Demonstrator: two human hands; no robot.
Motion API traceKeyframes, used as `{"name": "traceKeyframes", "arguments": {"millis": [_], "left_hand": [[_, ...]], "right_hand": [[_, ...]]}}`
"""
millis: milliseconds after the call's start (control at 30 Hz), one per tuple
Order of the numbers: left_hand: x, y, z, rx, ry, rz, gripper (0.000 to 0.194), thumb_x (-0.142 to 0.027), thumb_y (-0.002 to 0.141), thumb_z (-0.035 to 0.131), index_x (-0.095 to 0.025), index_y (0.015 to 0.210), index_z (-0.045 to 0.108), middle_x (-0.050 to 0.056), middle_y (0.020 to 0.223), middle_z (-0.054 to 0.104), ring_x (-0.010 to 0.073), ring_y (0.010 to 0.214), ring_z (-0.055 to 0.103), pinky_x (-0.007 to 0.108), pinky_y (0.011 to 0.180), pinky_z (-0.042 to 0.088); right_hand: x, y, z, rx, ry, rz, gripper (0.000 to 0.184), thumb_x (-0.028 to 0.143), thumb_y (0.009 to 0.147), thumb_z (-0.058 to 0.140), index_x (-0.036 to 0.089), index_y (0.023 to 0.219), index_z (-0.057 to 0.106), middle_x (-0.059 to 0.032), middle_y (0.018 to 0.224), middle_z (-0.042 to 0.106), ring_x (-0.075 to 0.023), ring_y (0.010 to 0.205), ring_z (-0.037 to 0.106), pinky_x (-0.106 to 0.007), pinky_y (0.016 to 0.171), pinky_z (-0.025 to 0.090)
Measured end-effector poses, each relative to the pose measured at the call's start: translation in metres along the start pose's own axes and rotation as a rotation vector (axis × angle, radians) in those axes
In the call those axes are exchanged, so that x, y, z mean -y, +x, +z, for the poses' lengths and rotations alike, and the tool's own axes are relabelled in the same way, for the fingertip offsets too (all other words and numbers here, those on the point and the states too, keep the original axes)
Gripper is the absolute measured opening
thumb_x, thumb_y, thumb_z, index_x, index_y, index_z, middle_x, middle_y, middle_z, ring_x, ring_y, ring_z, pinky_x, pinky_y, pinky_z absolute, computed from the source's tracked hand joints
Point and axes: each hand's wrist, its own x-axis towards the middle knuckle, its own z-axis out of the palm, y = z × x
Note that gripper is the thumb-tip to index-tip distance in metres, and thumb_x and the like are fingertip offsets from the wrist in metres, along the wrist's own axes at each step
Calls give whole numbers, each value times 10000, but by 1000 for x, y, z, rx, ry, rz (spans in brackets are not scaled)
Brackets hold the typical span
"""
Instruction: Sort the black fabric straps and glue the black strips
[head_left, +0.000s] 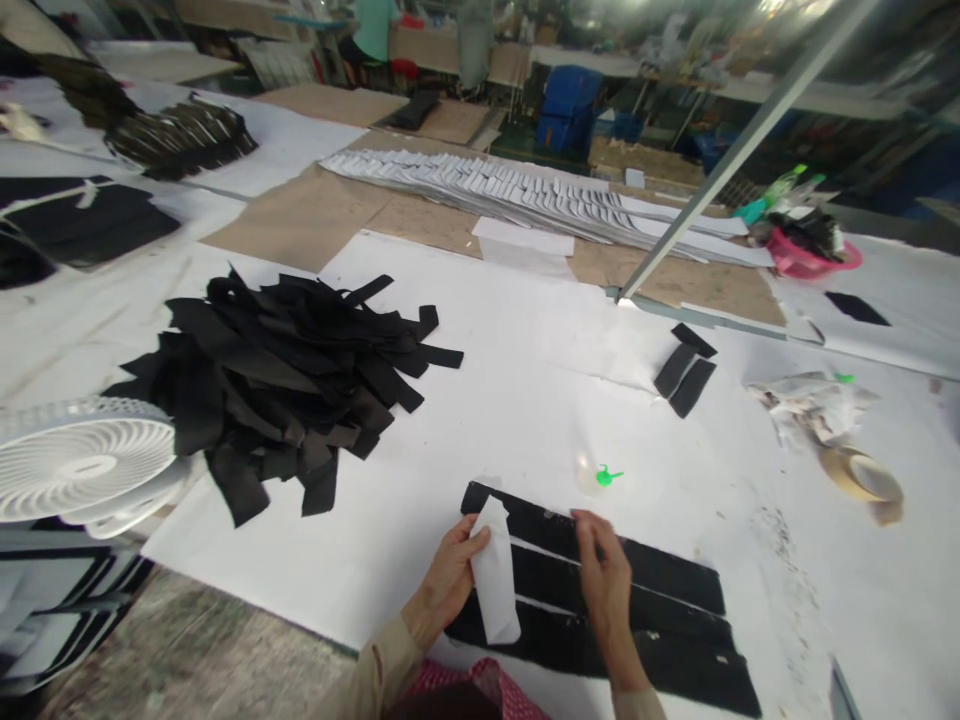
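Three black strips [675, 575] lie side by side on the white work surface [495, 430], directly before the person. Left hand [450, 575] grasps a white piece [495, 590] over their left part; right hand [607, 575] is at the farthest strip's upper edge, grip cannot be told. Progress: three strips laid out, pale specks on them; the large black heap [292, 360] at left remains unsorted. Containers: pink basket [806, 265] at far right, filled above its rim with dark and green items; blue bin [566, 100] behind, contents not visible
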Motion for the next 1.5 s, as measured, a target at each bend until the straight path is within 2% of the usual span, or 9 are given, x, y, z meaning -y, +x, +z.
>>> {"name": "traceKeyframes", "arguments": {"millis": [100,167,233,367,500,667,900,1200,1500], "left_hand": [[17,4,7,39,174,57,301,-366,770,683,-151,965,604,33,836,642,127,713,578,254,682,463],[24,7,6,28,356,123,298,-393,806,633,-154,982,605,53,885,636,165,795,589,287,715,474],[25,10,-4,-5,641,278,333,-369,810,631,-161,1067,597,89,1039,623,221,976,573,346,823,479],[12,17,-38,-33,1384,755,374,-175,894,460,-183,1265,507,111,1301,530,260,1258,413,488,1049,361],[3,24,-58,-20,1811,939,378,-140,912,412,-197,1270,518,100,1309,545,289,1246,435,535,1028,367],[7,27,-61,-38,1840,1011,333,-155,911,432,-185,1214,566,98,1274,573,268,1263,431,516,1052,345],[5,27,-62,-40,1818,967,348,-144,910,426,-183,1229,561,69,1305,568,250,1282,405,484,1085,301],[3,27,-63,-20,1832,938,388,-143,909,415,-190,1273,541,79,1338,545,270,1274,411,498,1073,297],[5,28,-62,-53,1801,928,379,-143,904,427,-183,1262,546,84,1334,548,261,1268,415,498,1073,304]], "right_hand": [[37,-32,27,356,157,138,421,487,812,584,181,1090,664,-100,1089,656,-257,983,600,-394,861,497],[49,-37,35,386,207,292,452,508,837,548,154,1097,652,-78,924,682,-232,814,622,-342,693,523],[51,-27,33,293,166,331,452,520,867,500,134,1039,660,-54,785,663,-203,696,598,-300,587,493],[42,12,25,251,-172,-132,308,387,924,465,189,1045,668,-52,945,645,-182,832,595,-272,702,465],[39,27,56,352,-536,-525,288,181,937,428,237,1117,645,-50,973,638,-168,822,573,-263,686,431],[43,11,98,472,-651,-730,247,169,918,479,239,1090,644,-70,1025,622,-200,863,522,-311,730,421],[33,22,100,656,-538,-727,285,175,934,445,257,1121,643,-56,1064,619,-202,887,508,-316,759,431],[40,55,127,565,-601,-569,250,136,909,458,241,988,670,-49,1000,618,-207,891,471,-298,714,420],[40,47,137,543,-604,-585,235,143,912,462,232,951,676,-53,966,614,-209,877,464,-300,698,400]]}}
